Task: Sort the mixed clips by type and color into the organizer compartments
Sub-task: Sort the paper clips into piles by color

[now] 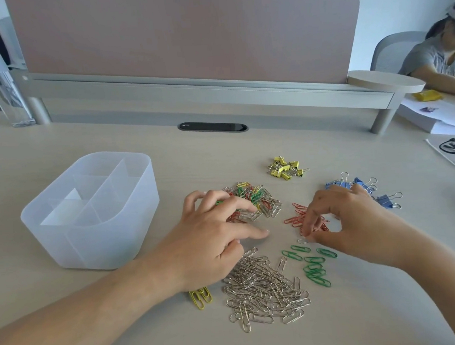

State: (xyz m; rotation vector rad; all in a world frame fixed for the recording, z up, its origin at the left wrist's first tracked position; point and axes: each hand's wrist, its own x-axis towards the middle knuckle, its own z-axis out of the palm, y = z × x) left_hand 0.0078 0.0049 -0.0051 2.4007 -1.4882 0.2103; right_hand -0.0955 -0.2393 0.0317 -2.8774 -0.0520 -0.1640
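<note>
Two hands mid-surface: left hand (212,236), fingers spread and gripping nothing, touches the mixed pile (261,199) just beyond it, organizer (63,245) further left; right hand (344,215) pinches the red clips (296,216).

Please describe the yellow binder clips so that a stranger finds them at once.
Start at the translucent organizer on the left and look right, past the mixed clip pile. The yellow binder clips lie farthest back, alone; the only other binder clips are blue.

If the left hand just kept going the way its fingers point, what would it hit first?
The left hand would meet the mixed clip pile first; its fingers seem to touch its near edge.
</note>
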